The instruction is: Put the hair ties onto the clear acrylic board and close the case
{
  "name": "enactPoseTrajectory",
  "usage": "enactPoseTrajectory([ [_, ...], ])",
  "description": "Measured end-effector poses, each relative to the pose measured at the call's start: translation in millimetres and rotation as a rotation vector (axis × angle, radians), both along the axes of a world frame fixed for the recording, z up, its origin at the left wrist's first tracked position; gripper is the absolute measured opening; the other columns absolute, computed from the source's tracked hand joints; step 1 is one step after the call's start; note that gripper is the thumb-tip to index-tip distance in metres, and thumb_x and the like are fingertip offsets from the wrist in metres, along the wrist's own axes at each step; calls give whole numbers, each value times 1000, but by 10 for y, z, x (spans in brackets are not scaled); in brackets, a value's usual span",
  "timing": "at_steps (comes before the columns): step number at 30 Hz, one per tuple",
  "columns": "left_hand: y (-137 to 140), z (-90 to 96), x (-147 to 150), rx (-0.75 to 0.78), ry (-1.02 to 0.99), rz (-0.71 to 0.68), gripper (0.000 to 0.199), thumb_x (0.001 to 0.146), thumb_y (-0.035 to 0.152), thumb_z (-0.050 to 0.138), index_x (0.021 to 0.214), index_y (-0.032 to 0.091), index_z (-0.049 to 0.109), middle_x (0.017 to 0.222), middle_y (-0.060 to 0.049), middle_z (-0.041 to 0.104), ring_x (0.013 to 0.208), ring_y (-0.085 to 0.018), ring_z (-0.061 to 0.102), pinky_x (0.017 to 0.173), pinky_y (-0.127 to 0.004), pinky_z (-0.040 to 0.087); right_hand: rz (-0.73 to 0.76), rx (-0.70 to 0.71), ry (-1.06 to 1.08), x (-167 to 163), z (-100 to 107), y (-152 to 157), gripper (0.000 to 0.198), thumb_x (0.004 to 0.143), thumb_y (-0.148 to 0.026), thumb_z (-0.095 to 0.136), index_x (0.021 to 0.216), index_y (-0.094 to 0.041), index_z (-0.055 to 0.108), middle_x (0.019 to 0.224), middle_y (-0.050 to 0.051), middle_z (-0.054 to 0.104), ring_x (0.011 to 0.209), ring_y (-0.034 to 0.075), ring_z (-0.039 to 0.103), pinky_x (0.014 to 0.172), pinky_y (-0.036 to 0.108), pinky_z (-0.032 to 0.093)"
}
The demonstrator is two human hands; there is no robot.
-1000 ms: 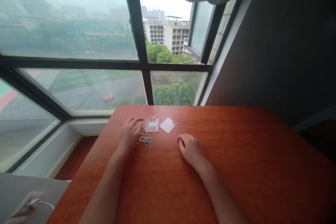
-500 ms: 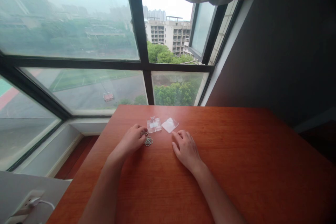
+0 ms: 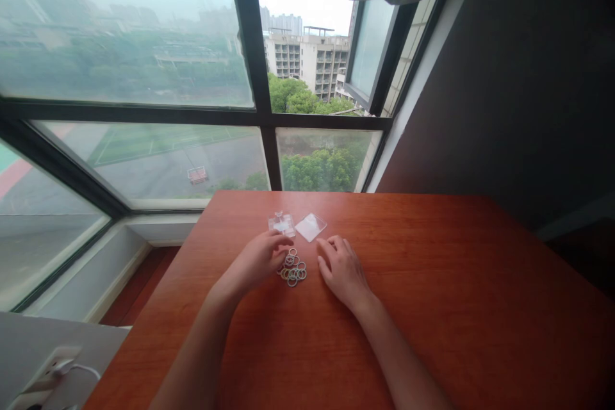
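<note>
Left hand beside the rings, right hand near, fingers loosely parted on both; rings probably light, stiff, best pinched at the rim

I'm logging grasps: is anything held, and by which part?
The right hand holds nothing visible. The left hand is at the rings; whether it grips any is unclear.

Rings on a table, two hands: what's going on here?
A person's left hand is at the left edge of a cluster of rings on the table; whether it grips any, I can't tell. The right hand is right of them, holding nothing visible. Beyond, a clear piece and a clear square lie side by side.
</note>
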State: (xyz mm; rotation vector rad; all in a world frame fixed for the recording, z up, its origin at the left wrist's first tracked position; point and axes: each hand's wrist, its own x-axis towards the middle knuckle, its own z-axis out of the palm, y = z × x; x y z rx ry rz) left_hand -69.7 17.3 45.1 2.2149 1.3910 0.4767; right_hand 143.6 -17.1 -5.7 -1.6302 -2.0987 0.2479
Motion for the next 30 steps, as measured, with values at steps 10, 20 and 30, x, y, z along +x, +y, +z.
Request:
enactPoseTrajectory([
  [10, 135, -176, -109, 77, 185, 166, 28, 88, 32, 48, 102, 24, 71, 99, -7, 63, 77, -18, 63, 69, -26, 45, -6, -13, -108, -131, 28, 56, 25, 90, -30, 52, 114, -25, 60, 103, 7, 57, 96, 22, 49, 83, 33, 36],
  [20, 18, -134, 170, 66, 159, -1, 23, 86, 23, 51, 95, 24, 73, 98, -6, 67, 77, -17, 63, 68, -24, 44, -123, -12, -5, 280, 18, 43, 11, 88, -24, 54, 79, -21, 60, 90, 5, 56, 89, 20, 50, 82, 29, 41],
  [30, 40, 46, -226, 38, 343, 275, 34, 86, 36, 47, 111, 20, 63, 106, -10, 65, 82, -22, 64, 67, -29, 45, -164, 2, 72, 344, -40, 81, 14, 84, -18, 53, 71, -20, 57, 91, 6, 55, 89, 20, 52, 85, 31, 44],
])
